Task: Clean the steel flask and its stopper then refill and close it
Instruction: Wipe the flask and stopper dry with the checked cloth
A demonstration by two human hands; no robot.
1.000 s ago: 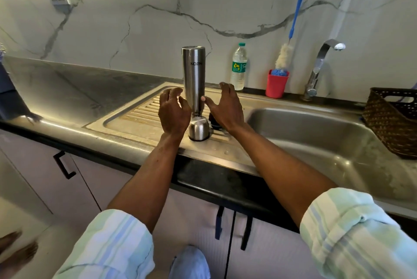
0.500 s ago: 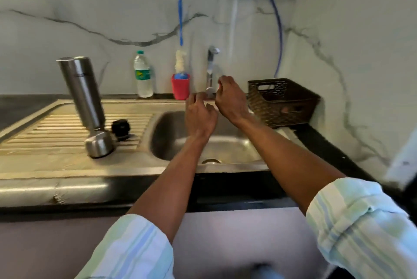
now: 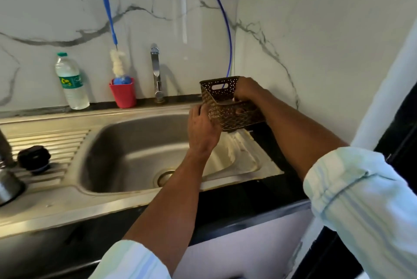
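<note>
Fingers of both hands curl around a brown woven basket (image 3: 228, 107), held tilted above the sink's right rim: the left hand (image 3: 202, 129) grips its near-left corner, the right hand (image 3: 247, 89) its far side. Well apart, at the far left edge, the steel flask (image 3: 6, 177) stands on the drainboard (image 3: 67, 143), its black stopper (image 3: 34, 158) just beside it.

The steel flask (image 3: 6, 179) stands inverted on the draining board at the frame's left edge — mostly cut off. Its black stopper (image 3: 34, 158) sits just beside it — far left of both hands.
</note>
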